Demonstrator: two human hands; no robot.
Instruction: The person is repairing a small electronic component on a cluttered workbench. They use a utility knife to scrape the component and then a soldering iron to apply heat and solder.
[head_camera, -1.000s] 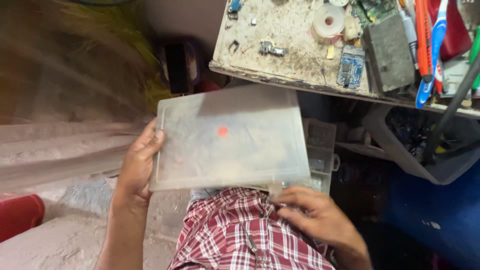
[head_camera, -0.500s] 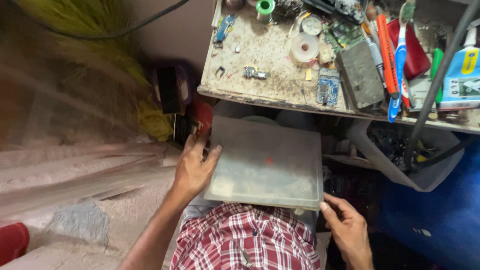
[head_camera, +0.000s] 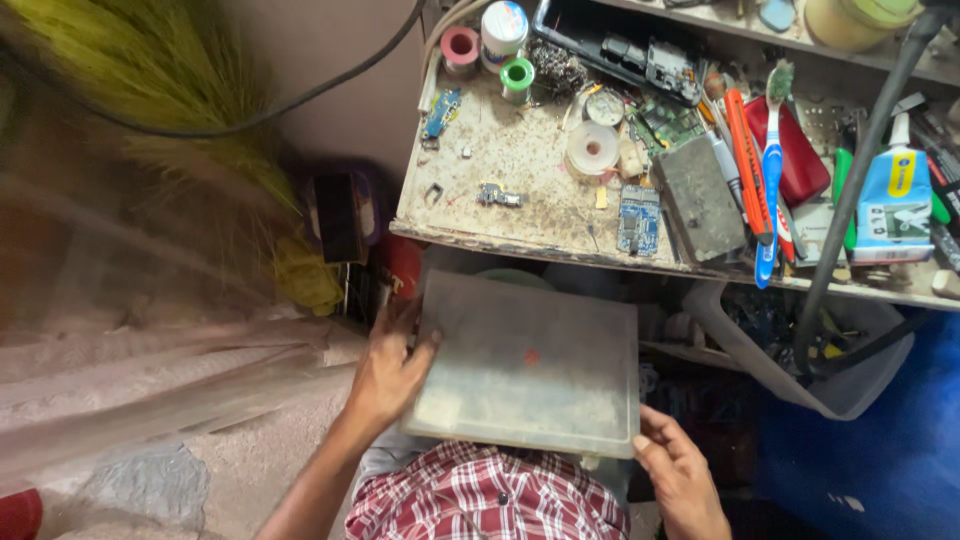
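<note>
Plastic case (head_camera: 530, 365) under cluttered workbench (head_camera: 520, 195)

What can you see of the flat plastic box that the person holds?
The plastic box is flat, rectangular, cloudy and translucent, with a small red dot on its lid. It looks shut and dusty, lying almost level below the workbench edge. The left hand holds its left side, and the right hand its near right corner.
</note>
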